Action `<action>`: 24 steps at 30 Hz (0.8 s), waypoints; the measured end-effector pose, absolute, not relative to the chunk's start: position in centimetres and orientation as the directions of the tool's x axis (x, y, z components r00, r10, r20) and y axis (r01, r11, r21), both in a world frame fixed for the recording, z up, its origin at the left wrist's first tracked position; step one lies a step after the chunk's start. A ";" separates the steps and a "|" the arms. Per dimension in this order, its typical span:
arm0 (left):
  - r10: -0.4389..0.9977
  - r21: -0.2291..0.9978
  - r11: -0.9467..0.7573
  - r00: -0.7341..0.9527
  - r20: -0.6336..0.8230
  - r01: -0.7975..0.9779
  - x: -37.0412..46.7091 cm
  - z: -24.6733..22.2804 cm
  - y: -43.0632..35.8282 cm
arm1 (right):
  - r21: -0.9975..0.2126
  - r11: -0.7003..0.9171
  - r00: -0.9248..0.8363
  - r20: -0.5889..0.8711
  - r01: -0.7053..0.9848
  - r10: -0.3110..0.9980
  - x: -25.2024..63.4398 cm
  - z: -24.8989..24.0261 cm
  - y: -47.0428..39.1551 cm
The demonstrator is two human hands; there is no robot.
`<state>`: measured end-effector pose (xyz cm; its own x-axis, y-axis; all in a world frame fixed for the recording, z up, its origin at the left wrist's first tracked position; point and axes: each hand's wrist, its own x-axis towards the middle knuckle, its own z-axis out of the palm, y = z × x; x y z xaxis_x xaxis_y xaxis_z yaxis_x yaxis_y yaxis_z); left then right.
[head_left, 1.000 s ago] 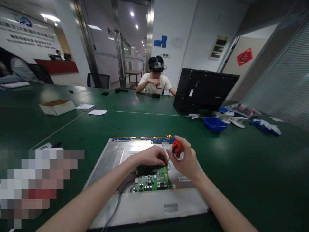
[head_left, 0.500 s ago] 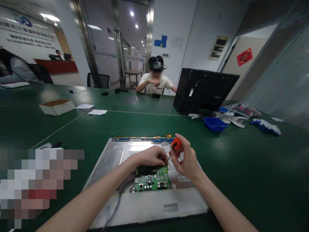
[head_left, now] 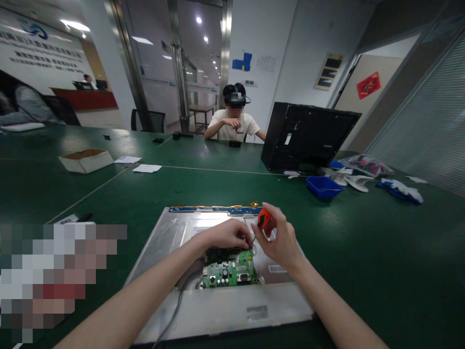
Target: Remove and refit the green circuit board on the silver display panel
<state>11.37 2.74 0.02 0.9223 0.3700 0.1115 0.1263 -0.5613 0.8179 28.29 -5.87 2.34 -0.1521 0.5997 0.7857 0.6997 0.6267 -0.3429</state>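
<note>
Slight displacement only is noted against the frame of half a second ago: the fingers of the right hand (head_left: 281, 240) have been shifted on the orange-and-black screwdriver (head_left: 264, 218), and less of its shaft is now exposed. No change is noted in the left hand (head_left: 230, 234).

The right forearm is extended from the near right, with the hand raised and the index finger arched over the handle. The screwdriver is gripped between fingers and thumb, and its thin shaft is slanted down to the left. The left forearm is laid across from the near left, palm down, with the fingertips bunched at the shaft's lower end; whether anything is pinched there cannot be told. Contact of the tip is likewise hidden.

The green circuit board (head_left: 230, 272) is located below the hands, on the middle of a silver metal panel (head_left: 160, 247) laid flat on the dark green table (head_left: 381, 247). Small components and a connector (head_left: 243, 277) are seen on the board's near part; its far left part is shaded by the left hand. A grey cable (head_left: 175, 310) is run toward the near edge. A blue strip (head_left: 203, 210) is seen along the panel's far edge.
</note>
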 end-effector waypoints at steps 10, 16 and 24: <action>0.420 0.755 -0.612 0.906 0.059 0.234 11.3 0.5 2.6 | -0.394 0.671 -0.210 0.744 0.629 0.634 28.3 3.0 -6.5; 0.430 0.734 -0.625 0.902 0.040 0.265 11.4 1.0 2.3 | -0.357 0.628 -0.169 0.765 0.692 0.622 28.3 2.5 -6.2; 0.446 0.734 -0.621 0.894 0.042 0.275 11.4 1.2 2.1 | -0.350 0.617 -0.155 0.773 0.705 0.615 28.2 2.3 -6.1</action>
<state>11.44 2.07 1.23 0.8943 0.4455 0.0418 0.2748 -0.6205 0.7345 28.25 -6.06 2.34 -0.1547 0.6147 0.7734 0.7046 0.6174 -0.3498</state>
